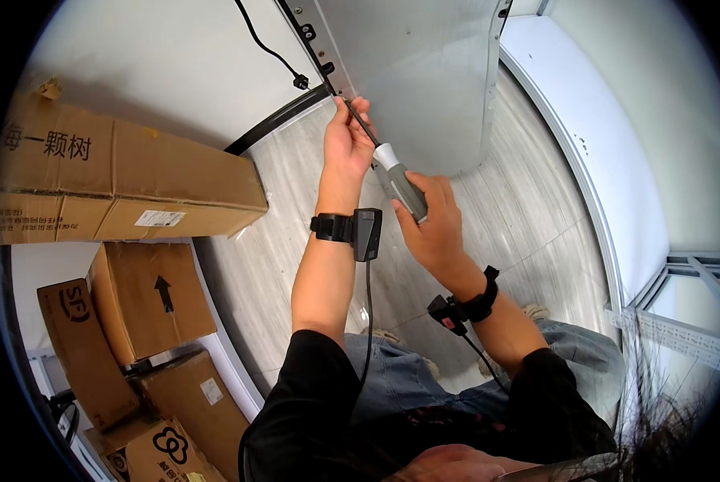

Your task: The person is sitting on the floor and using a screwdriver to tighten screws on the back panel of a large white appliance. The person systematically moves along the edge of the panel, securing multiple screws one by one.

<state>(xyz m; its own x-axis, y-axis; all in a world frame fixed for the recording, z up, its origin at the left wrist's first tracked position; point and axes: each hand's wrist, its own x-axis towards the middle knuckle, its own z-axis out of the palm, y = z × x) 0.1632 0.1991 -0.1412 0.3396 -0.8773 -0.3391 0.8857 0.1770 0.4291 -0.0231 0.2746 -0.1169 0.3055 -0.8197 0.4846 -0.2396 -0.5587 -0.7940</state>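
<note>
A screwdriver (406,189) with a grey handle, a white collar and a long dark shaft slants up to the left. My right hand (434,226) is wrapped round its handle from below. At the shaft's far end, my left hand (348,143) has its thumb and fingers closed beside the tip; what they pinch is too small to tell. The tip meets the lower left edge of a grey metal panel (416,88), where a dark strip (318,60) with holes and fittings runs upward.
A black cable with a plug (299,81) hangs left of the panel. One long cardboard box (135,173) lies at left, with several smaller cartons (155,297) below it. A white curved ledge (593,161) borders the pale wood-look floor (528,209) at right. Cabled black devices (366,234) are strapped to both wrists.
</note>
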